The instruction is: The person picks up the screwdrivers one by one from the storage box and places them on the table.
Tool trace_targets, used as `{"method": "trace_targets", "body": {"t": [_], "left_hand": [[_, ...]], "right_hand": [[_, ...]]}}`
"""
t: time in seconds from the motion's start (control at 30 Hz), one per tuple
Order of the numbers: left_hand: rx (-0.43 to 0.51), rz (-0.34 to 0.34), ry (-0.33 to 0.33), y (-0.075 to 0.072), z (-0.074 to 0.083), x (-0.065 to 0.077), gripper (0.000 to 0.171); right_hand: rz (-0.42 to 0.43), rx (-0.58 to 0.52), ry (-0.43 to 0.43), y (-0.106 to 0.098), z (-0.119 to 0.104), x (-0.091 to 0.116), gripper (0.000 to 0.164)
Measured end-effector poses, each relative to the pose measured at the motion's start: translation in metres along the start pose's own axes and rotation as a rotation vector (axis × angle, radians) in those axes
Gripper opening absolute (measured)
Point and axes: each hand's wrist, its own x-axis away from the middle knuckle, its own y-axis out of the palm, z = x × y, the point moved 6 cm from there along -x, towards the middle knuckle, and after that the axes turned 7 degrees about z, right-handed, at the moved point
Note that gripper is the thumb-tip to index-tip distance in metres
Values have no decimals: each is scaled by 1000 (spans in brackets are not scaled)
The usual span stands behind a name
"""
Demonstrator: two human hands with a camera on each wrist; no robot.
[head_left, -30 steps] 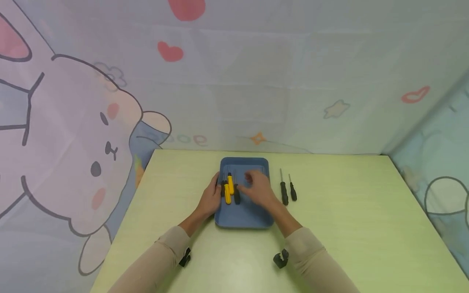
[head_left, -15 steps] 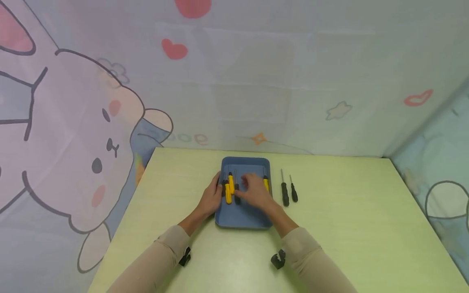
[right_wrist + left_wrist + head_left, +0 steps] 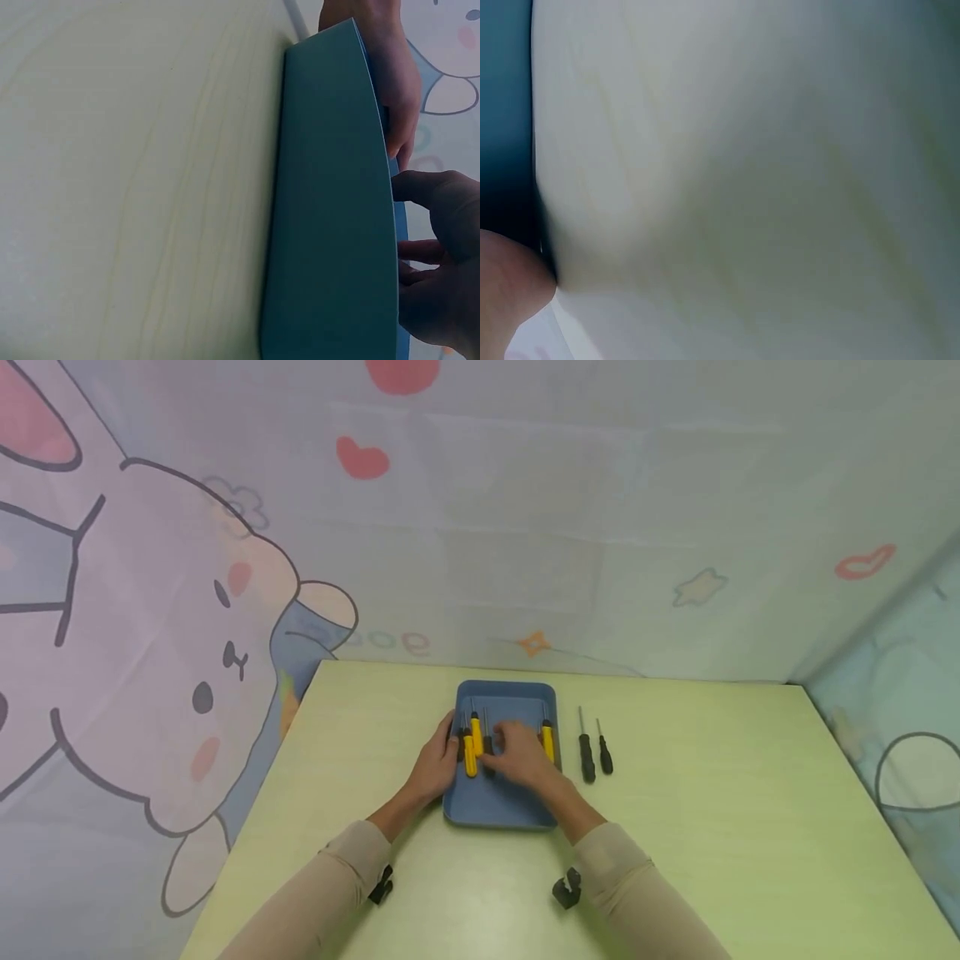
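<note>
A blue tray (image 3: 498, 806) holds several screwdrivers. On its left wall, my left hand (image 3: 435, 762) grips the rim, thumb over the edge. Near that thumb lie two yellow-handled screwdrivers; the nearer yellow screwdriver (image 3: 470, 758) overlaps a dark handle beside it. My right hand (image 3: 522, 756) reaches into the tray, its thumb across a black screwdriver (image 3: 489, 770) and its bent fingers at the handle's other side. In the right wrist view, the tray wall (image 3: 337, 202) hides the fingertips of the right hand (image 3: 446, 277). Along the tray's right wall lies another yellow screwdriver (image 3: 547, 742).
Two black screwdrivers lie on the table right of the tray, a longer screwdriver (image 3: 587, 758) and a shorter screwdriver (image 3: 604, 756). The pale wooden table (image 3: 720, 810) meets a printed cloth backdrop (image 3: 555, 568) behind. Black wrist mounts (image 3: 567, 888) hang below both sleeves.
My right hand has come slightly left and nearer, its thumb now over the black screwdriver's handle. The yellow screwdriver at the right wall has come into sight. My left hand stays on the tray.
</note>
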Motion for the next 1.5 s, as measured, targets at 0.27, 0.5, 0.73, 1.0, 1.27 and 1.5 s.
{"method": "trace_targets", "body": {"t": [0.27,0.5,0.73,1.0,1.27,1.5], "left_hand": [[-9,2,-9,1,0,0,55],[-16,4,-8,0,2,-1,55],[-5,4,1,0,4,-1,55],[-19,14,-1,1,2,-1,55],[-17,20,3,0,2,0,55],[-24,15,3,0,3,-1,56]], "right_hand": [[-26,68,11,3,-3,-4,53],[-74,143,38,7,-9,-9,33],[-92,155,65,9,-9,-12,24],[-93,143,65,13,-9,-13,19],[-99,121,114,14,-12,-11,22],[-54,90,124,15,-9,-9,32]]}}
